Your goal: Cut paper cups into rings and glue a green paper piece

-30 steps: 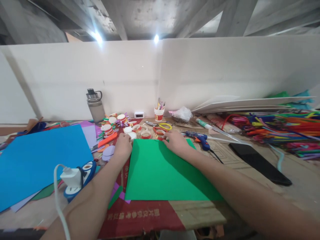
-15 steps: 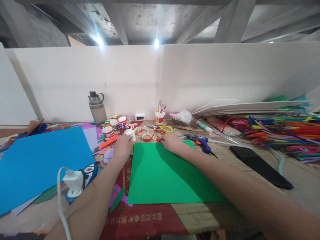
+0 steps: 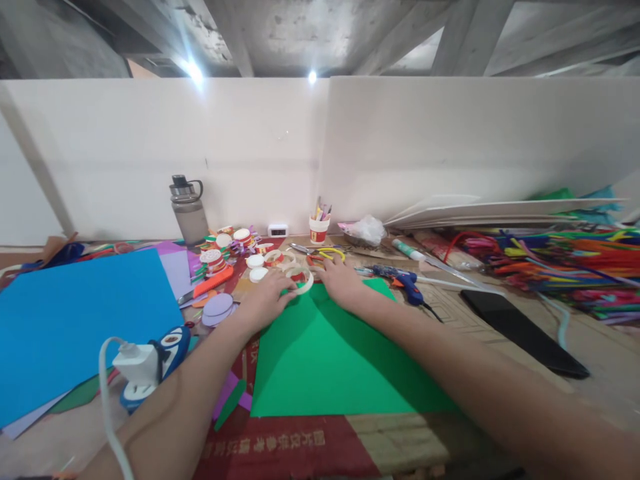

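Note:
My left hand (image 3: 270, 299) reaches over the upper left of a green sheet (image 3: 325, 353). Its thumb and fingers are closed on the edge of a pale ring (image 3: 306, 285), tilted at the sheet's far edge. My right hand (image 3: 343, 283) rests at that far edge, with fingers stretched out close to a red-and-white ring (image 3: 314, 261); whether they touch it I cannot tell. Beside my left hand lie white round lids (image 3: 258, 274) and another ring (image 3: 274, 257). Scissors with yellow handles (image 3: 332, 253) lie just beyond my right fingertips.
At left are a blue sheet (image 3: 90, 327), a power strip (image 3: 173, 347), an orange cutter (image 3: 213, 281), lilac discs (image 3: 218, 307) and a bottle (image 3: 190, 213). Right of me lie a glue gun (image 3: 407, 287), a black phone (image 3: 520, 330) and colourful pipe cleaners (image 3: 560, 267). A pen cup (image 3: 319, 230) stands behind.
My left hand has moved right, from the white lids to the green sheet's far edge, and now holds a pale ring. My right hand stays nearly in place, its fingers more stretched.

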Demonstrator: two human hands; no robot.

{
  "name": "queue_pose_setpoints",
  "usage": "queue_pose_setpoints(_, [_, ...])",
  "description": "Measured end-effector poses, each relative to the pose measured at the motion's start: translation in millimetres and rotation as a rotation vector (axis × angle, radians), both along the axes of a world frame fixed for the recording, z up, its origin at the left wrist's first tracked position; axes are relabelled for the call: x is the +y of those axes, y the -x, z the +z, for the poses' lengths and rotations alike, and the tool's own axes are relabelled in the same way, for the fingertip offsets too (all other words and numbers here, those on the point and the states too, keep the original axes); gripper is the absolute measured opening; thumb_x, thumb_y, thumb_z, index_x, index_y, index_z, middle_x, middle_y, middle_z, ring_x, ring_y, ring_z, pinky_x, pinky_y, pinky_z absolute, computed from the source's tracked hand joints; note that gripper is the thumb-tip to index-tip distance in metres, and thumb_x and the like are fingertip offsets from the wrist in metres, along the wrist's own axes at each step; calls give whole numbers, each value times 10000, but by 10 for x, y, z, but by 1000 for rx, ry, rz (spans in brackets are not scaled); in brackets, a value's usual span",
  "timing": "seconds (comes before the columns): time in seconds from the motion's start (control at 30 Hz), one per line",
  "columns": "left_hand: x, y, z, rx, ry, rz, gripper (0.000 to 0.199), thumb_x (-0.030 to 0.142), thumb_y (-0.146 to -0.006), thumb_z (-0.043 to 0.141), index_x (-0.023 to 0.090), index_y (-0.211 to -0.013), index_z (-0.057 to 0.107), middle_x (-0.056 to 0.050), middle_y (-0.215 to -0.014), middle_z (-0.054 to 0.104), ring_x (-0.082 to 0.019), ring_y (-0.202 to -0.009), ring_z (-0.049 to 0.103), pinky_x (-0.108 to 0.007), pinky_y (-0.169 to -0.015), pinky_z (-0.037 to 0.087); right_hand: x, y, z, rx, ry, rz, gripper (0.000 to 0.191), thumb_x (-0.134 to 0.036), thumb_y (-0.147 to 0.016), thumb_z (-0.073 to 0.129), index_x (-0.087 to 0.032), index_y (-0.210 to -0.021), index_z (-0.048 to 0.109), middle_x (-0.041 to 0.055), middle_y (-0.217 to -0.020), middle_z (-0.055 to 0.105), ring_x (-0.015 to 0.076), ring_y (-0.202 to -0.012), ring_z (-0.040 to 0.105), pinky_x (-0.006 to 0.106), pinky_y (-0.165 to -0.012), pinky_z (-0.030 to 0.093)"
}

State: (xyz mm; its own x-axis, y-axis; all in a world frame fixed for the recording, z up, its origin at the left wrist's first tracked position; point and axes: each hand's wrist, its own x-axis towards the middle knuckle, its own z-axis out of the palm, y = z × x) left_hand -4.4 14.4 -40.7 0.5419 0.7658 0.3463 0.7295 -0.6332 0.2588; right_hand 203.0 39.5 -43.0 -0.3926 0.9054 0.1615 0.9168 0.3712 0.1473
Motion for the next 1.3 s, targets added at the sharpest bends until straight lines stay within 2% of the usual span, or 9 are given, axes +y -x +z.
queue_pose_setpoints(0.27, [-15, 7, 2, 59, 114, -49, 106, 246, -846, 606, 211, -879, 700, -37, -890, 688, -198, -898, 595, -311, -803, 442, 66, -121, 39, 461, 24, 194, 292, -215, -953, 482, -149, -1212, 601, 131, -1221, 600, 215, -1156, 534, 344, -993, 407])
queue_pose_setpoints(0.4, [-44, 8, 98, -132, 170, -35, 187, 366, -814, 644, 219, -909, 709, -21, -939, 706, -185, -880, 616, -291, -773, 458, -97, -111, 67, 648, 194, 421, 542, -346, -823, 696, -209, -1321, 529, 111, -1295, 577, 247, -1179, 540, 402, -999, 424])
queue_pose_setpoints(0.53, [28, 48, 108, -307, 151, 231, 264, 324, -877, 506, 180, -963, 709, -54, -1009, 713, -203, -921, 634, -314, -826, 475, -201, -59, -104, 696, 214, 440, 678, -340, -739, 777, -220, -1345, 496, 116, -1306, 557, 277, -1207, 514, 445, -1010, 408])
queue_pose_setpoints(0.63, [110, 104, 26, -262, 187, 438, 283, 193, -841, 485, 144, -1015, 703, -87, -1050, 716, -216, -957, 646, -321, -855, 476, -202, -6, -247, 762, 186, 387, 717, -351, -699, 807, -199, -1328, 497, 130, -1304, 543, 281, -1192, 511, 441, -984, 420])
queue_pose_setpoints(0.7, [143, 137, -34, -172, 209, 472, 285, 164, -827, 485, 151, -999, 712, -94, -1062, 719, -225, -994, 644, -324, -881, 467, -195, 28, -307, 791, 184, 356, 688, -373, -694, 809, -188, -1290, 520, 128, -1263, 563, 277, -1151, 529, 439, -958, 430])
queue_pose_setpoints(0.87, [163, 167, -90, -91, 254, 449, 251, 187, -821, 498, 184, -925, 727, -68, -987, 736, -211, -944, 649, -294, -811, 465, -222, 69, -354, 828, 213, 307, 570, -391, -742, 772, -187, -1232, 563, 106, -1158, 626, 269, -1094, 560, 444, -947, 430])
queue_pose_setpoints(0.97, [171, 169, -78, -124, 317, 448, 255, 179, -817, 475, 186, -886, 720, -43, -892, 740, -181, -830, 651, -267, -709, 448, -243, 61, -354, 876, 241, 332, 665, -354, -726, 789, -216, -1316, 517, 101, -1216, 618, 267, -1152, 549, 456, -1007, 394])
queue_pose_setpoints(1.13, [132, 153, -4, -165, 277, 363, 355, 434, -848, 485, 162, -808, 708, -45, -783, 706, -192, -730, 609, -279, -625, 404, -250, 36, -347, 882, 259, 377, 892, -344, -681, 822, -263, -1450, 379, 97, -1302, 588, 269, -1243, 503, 468, -1072, 339])
queue_pose_setpoints(1.3, [73, 126, 76, -265, 272, 296, 471, 568, -821, 470, 161, -826, 706, -35, -779, 702, -195, -738, 602, -270, -646, 430, -246, 9, -376, 891, 267, 387, 912, -386, -711, 796, -262, -1481, 323, 96, -1301, 586, 269, -1252, 496, 455, -1059, 365])
